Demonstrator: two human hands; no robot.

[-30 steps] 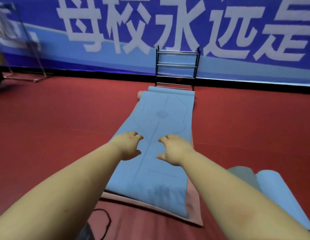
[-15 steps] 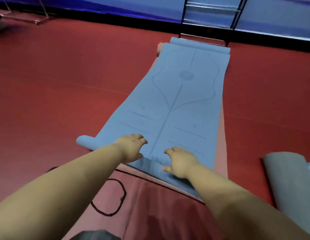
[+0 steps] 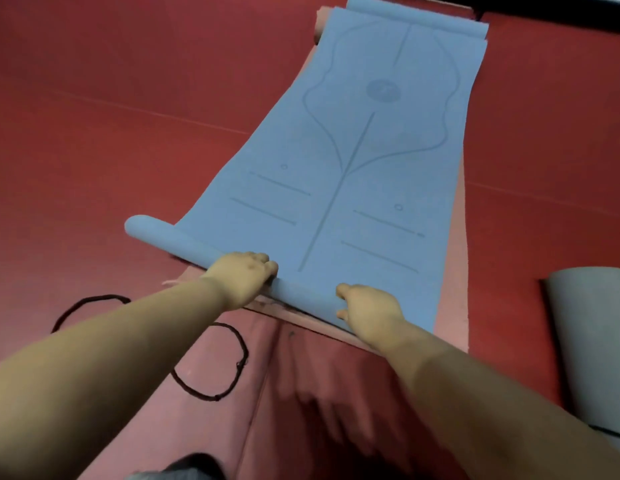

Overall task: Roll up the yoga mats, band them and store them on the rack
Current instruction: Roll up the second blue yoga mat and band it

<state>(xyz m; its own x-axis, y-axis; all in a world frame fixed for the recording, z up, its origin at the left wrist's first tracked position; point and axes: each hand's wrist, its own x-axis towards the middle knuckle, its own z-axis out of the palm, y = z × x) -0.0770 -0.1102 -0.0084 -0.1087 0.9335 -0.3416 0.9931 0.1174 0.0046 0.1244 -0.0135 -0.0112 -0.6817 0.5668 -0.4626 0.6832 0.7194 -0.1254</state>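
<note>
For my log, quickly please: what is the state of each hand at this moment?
Left hand: fingers curled over the rolled end of the blue yoga mat, gripping it.
Right hand: also on the roll, fingers curled round it.

Setting: gym or sports hall. Evidence: wide red sports floor [image 3: 111, 133] with faint court lines; blue yoga mat [image 3: 353, 168] with printed alignment marks, laid over a pink mat [image 3: 455, 271]; grey rolled mat [image 3: 592, 341] at right.
</note>
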